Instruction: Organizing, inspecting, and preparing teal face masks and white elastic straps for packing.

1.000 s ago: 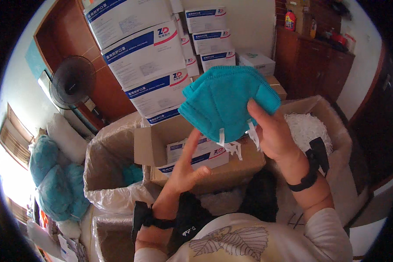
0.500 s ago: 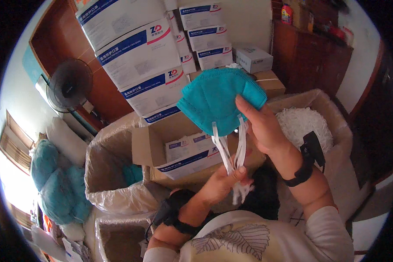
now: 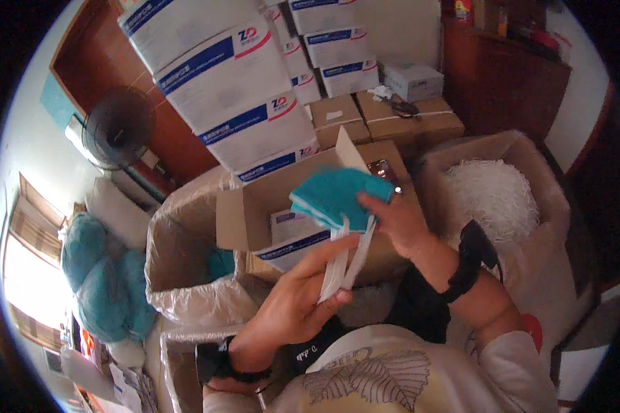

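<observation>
My right hand (image 3: 401, 224) is closed on the right edge of a teal face mask (image 3: 341, 196), its thumb lying across the fabric. From the mask's lower edge hang white ear straps (image 3: 336, 265), which run down into my left hand (image 3: 300, 296). The left fingers are closed around those straps. Layers show along the mask's left edge, but I cannot tell whether it is one mask or more. Behind and below it stands an open carton (image 3: 235, 217) with small white boxes inside.
Plastic-lined cartons stand on both sides: the left one (image 3: 165, 265) has teal material inside, the right one (image 3: 554, 199) a heap of white straps (image 3: 492, 199). White cartons (image 3: 220, 82) are stacked behind. A fan (image 3: 120, 127) and teal-filled bags (image 3: 103, 282) are at left.
The mask has come down and is tilted flatter, with my right hand on it. My left hand has moved left and up along the straps, and the loose strap ends no longer show below it.
</observation>
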Demonstrator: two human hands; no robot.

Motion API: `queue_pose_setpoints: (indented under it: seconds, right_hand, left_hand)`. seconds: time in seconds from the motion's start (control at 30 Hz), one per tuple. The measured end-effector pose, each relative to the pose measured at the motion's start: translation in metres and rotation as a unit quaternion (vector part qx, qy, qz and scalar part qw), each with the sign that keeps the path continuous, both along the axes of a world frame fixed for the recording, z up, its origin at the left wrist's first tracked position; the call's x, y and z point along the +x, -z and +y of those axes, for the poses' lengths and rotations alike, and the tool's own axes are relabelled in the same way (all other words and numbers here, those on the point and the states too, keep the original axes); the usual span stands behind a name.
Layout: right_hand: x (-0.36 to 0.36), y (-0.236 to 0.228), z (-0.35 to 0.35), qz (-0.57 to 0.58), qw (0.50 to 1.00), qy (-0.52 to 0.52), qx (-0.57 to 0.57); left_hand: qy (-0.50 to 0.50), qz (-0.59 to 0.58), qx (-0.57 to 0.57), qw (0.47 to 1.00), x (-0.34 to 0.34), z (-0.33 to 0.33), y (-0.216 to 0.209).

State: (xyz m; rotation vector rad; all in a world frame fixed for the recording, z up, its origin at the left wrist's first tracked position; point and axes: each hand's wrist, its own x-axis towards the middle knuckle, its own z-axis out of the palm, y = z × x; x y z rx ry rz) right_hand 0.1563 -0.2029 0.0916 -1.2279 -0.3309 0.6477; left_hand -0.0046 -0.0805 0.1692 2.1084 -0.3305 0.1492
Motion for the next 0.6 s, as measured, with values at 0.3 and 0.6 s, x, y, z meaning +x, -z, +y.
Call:
queue_pose_setpoints:
  seconds: [0.3, 0.6]
  right_hand:
    - [-0.028, 0.058, 0.005, 0.034, 0.989, -0.04, -0.135]
    - [-0.057, 0.101, 0.038, 0.185, 0.932, -0.311, -0.017]
  left_hand:
    - [-0.096, 0.168, -0.174, 0.965, -0.026, 0.026, 0.074]
    - [0.075, 0.22, -0.571, 0.787, -0.019, 0.021, 0.09]
